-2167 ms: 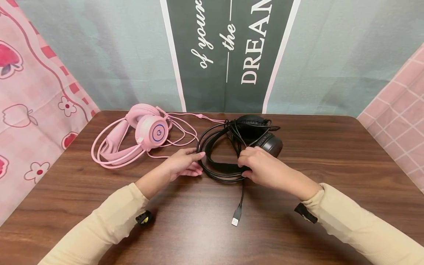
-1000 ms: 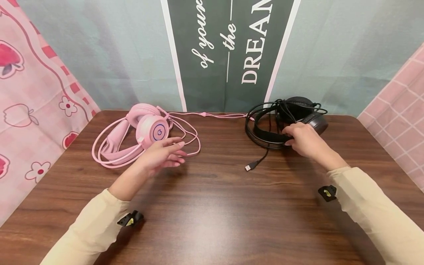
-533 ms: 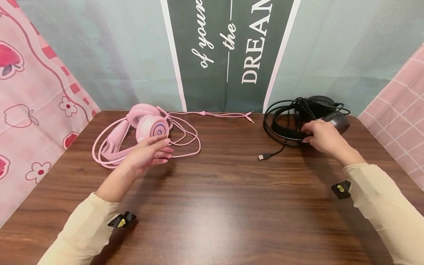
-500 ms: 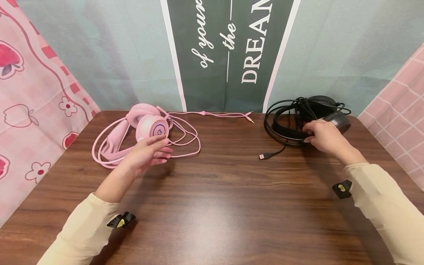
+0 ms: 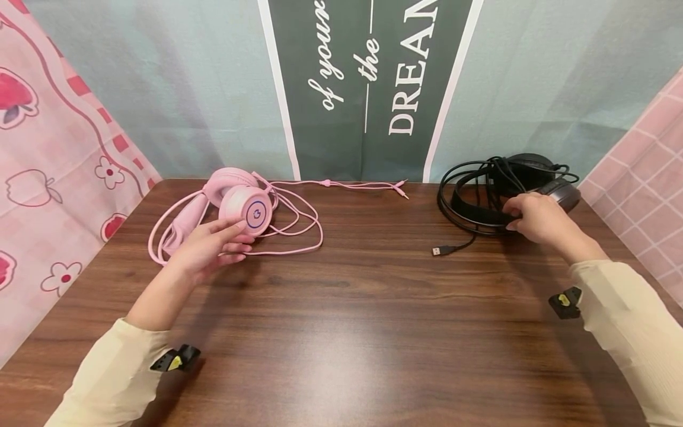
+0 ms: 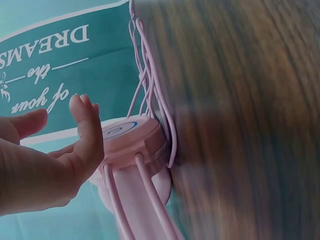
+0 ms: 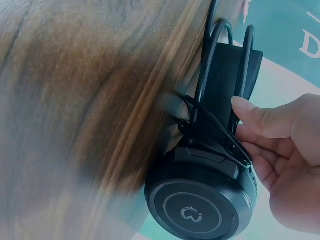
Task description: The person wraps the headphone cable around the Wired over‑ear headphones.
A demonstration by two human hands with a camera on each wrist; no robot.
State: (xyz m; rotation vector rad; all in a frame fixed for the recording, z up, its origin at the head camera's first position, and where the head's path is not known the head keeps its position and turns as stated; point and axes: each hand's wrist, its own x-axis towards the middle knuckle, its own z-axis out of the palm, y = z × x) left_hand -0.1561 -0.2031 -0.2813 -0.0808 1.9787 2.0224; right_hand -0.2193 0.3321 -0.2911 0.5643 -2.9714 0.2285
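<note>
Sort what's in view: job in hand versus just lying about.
Job, apparently:
Black over-ear headphones, gripped by the right hand, and their USB plug
Pink over-ear headphones, near left hand

Just there:
Brown table
Lettered backdrop
Fruit-print cloth
Pink grid cloth

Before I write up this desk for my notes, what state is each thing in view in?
Pink over-ear headset: lying on the brown wood-grain table.
Thin pink cable: loosely looped.
Two slim pink plugs: unplugged.
Black over-ear headset: held.
Thin black cable: bundled against it.
Black rectangular USB plug: unplugged.
Bare left hand: fingers relaxed, near the pink headset; contact unclear.
Bare right hand: pinching the black headset.
</note>
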